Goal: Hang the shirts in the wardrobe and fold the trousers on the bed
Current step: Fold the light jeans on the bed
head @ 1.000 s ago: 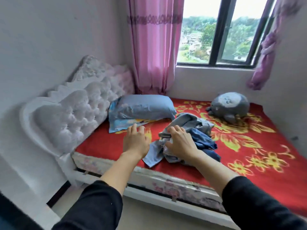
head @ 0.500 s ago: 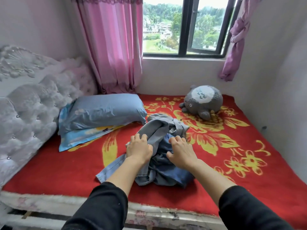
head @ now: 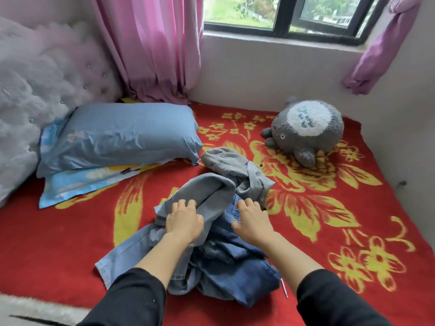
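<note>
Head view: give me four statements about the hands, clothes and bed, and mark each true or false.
1. The left hand and right hand both curl their fingers into the clothes pile. True.
2. The plush toy lies on the blue pillow. False: it lies on the red blanket, apart from the pillow.
3. A grey garment lies at the pile's far side. True.
4. The clothes are neatly folded. False: they are crumpled together.

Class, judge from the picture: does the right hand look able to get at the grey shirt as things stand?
Probably yes. The grey shirt lies uncovered just beyond the fingers of the right hand, with nothing between them, so a short reach forward should do.
</note>
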Demonstrator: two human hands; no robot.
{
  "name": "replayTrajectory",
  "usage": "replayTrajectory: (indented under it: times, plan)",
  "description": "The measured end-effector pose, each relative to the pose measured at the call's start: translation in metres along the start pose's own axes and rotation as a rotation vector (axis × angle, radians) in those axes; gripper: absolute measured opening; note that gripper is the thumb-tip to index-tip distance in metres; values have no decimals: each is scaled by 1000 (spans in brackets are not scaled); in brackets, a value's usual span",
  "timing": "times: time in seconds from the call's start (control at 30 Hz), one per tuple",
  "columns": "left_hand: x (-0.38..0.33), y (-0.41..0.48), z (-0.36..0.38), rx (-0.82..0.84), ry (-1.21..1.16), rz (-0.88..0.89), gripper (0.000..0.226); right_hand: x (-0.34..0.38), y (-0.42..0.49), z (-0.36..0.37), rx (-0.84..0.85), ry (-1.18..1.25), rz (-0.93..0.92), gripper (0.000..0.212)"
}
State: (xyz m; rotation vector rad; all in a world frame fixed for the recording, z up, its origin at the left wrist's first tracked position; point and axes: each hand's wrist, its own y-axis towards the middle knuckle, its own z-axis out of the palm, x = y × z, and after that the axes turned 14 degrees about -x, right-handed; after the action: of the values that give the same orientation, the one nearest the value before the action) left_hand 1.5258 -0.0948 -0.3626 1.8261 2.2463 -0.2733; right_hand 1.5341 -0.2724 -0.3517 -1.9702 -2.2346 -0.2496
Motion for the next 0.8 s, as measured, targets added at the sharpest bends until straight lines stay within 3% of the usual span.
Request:
replayTrajectory:
  times: [0.1, 0.43, 0.5, 0.63, 0.7, 0.8]
  plan:
    - [1, 16, 39, 54, -39, -110, 35, -15, 36, 26, 17, 16, -26, 44]
    - [27, 38, 135, 136, -159, -298, 65, -23, 142, 107, -42, 119, -110, 88]
    - [32, 42, 146, 123, -178, -310, 72, -19, 159, 117, -7, 144, -47, 77]
    - [39, 44, 162, 77, -337, -455, 82, -18, 154, 142, 96, 257, -98, 4]
    - [33, 42, 161, 66, -533, -612, 73, -18, 129, 147, 267, 515, -39, 24]
    - [22, 45, 140, 50, -1201, -1132, 16, -15, 105, 130, 426, 935, 267, 22]
